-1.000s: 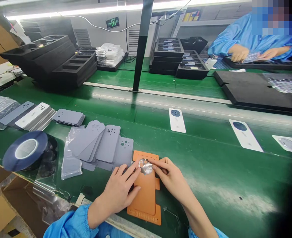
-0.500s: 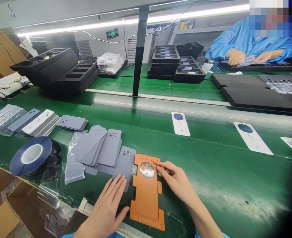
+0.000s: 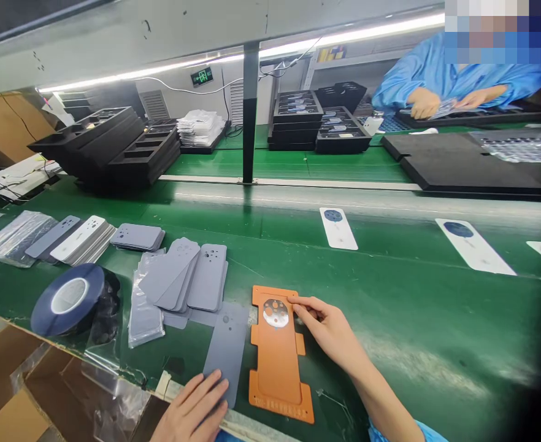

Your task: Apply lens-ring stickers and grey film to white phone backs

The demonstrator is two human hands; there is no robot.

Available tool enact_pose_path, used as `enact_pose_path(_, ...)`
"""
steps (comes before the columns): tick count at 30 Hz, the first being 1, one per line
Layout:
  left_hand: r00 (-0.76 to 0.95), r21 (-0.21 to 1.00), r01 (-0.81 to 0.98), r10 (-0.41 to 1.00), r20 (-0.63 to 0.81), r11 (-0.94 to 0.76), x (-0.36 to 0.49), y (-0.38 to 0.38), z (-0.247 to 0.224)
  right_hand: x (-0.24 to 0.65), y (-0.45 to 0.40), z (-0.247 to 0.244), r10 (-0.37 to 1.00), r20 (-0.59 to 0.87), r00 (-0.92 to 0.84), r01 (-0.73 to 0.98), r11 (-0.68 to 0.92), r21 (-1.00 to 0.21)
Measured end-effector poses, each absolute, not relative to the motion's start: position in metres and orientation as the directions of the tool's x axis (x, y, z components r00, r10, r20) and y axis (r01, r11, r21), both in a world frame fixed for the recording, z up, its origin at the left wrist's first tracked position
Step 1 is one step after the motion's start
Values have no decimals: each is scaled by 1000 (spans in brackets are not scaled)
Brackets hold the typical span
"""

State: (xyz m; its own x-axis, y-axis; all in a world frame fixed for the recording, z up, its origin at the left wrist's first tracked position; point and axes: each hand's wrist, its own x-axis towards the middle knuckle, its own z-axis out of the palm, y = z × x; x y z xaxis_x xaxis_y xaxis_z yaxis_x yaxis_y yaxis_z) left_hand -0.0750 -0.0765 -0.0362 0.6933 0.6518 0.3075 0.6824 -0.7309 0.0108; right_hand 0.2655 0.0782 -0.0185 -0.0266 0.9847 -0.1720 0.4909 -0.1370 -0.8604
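Head view: on the green surface [image 3: 399, 294], an orange fixture [image 3: 277, 374] lay before the person, a metal disc [image 3: 275, 314] near its far end. Dragging the grey panel [image 3: 227, 356] left of it too far could, I judged, have tipped it over the near edge — the left hand [image 3: 195, 408] lay on it, fingers loosely spread, gripping nothing. The right hand [image 3: 326, 325], half-curled, index extended, met the fixture's rim — whether it pinched, I couldn't tell; a nudge might have shifted the disc.

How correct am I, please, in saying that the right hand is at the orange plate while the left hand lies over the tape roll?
Not quite: the head view shows the left hand over the nearest gray panel, not there; the right hand is at the orange plate.
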Motion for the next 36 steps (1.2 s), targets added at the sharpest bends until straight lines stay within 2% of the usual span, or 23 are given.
enact_pose_path(6, 695, 24, 678, 652, 304, -734, -83, -75, -52, 263, 77, -16, 990, -142, -1, 501, -122, -857)
enact_pose_path(10, 608, 54, 782, 779, 152, -621, -73, -66, -48, 262, 77, -12, 993, -118, 14, 496, -109, -861)
enact_pose_path(13, 621, 47, 777, 777, 103, -627, -56, -49, -34, 260, 77, -9, 994, -104, 22, 488, -102, -867)
enact_pose_path(18, 555, 22, 823, 812, 181, -567, -23, -9, -23, 259, 76, -10, 997, -78, 18, 499, -77, -863)
enact_pose_path(22, 504, 47, 847, 827, 248, -530, -7, 13, -34, 258, 78, -12, 999, 21, 31, 534, 1, -845)
enact_pose_path(24, 490, 89, 847, 835, 252, -524, -3, 17, -38, 255, 84, -8, 995, 97, 13, 580, 71, -811)
enact_pose_path(27, 489, 132, 839, 839, 238, -527, -3, 19, -40, 242, 105, 4, 979, 159, -129, 718, 203, -666)
enact_pose_path(30, 487, 145, 839, 843, 228, -524, -4, 19, -38, 218, 137, 18, 953, 119, -278, 791, 297, -534)
enact_pose_path(36, 482, 160, 840, 848, 221, -519, -6, 19, -40, 163, 188, 23, 928, 9, -372, 819, 333, -468)
